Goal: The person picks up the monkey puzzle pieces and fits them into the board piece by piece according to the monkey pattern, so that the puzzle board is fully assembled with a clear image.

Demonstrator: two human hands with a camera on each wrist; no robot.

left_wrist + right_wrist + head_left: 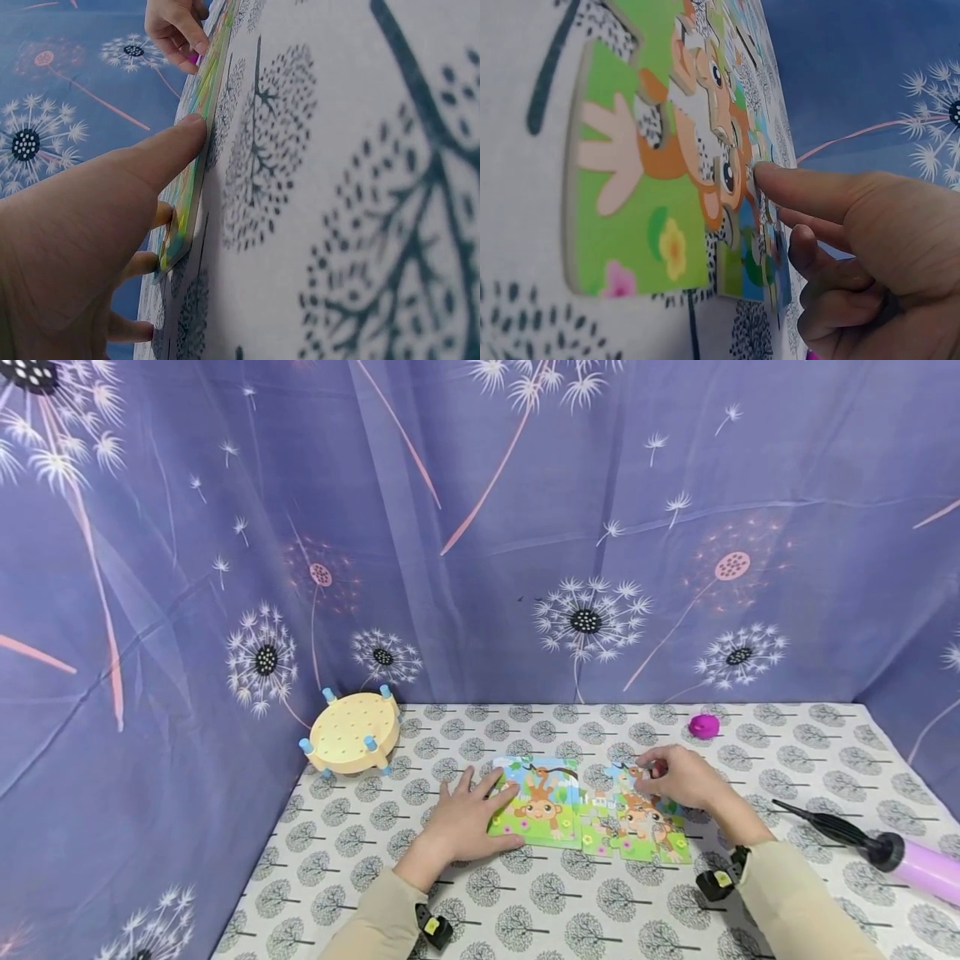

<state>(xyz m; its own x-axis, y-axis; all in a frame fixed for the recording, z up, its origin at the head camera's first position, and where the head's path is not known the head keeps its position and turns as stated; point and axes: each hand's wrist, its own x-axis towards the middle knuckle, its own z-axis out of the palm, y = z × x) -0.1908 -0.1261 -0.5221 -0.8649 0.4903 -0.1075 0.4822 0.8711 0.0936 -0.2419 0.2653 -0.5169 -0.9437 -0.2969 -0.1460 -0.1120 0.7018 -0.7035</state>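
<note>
A blue-violet dandelion-print curtain [480, 568] is hanging around the work from 9 through 12 to 3 o'clock, and a tree-print tablecloth [555, 927] is covering the surface below. A lilac hand pump [881, 852] is lying at 3 o'clock of the monkey jigsaw [636, 822]; a yellow blue-pegged stand [356, 732] is sitting at 10 o'clock, near the curtain. The jigsaw itself is lying flat, partly joined, gaps exposing cloth between its pieces, and is showing no clear long axis. Just beside it, at 9 o'clock, the monkey picture board [543, 814] is lying flat. The left hand [467, 821], fingers spread, is resting on that board, with the jigsaw lying at 3 o'clock from it. The right hand [678, 777] is nearer, with most pieces lying towards 7 or 8 o'clock from it; its thumb is meeting them and its other fingers are curling, but whether it is pinching 1, I cannot tell. A small magenta object [705, 727] is lying at 1 o'clock of the jigsaw.
</note>
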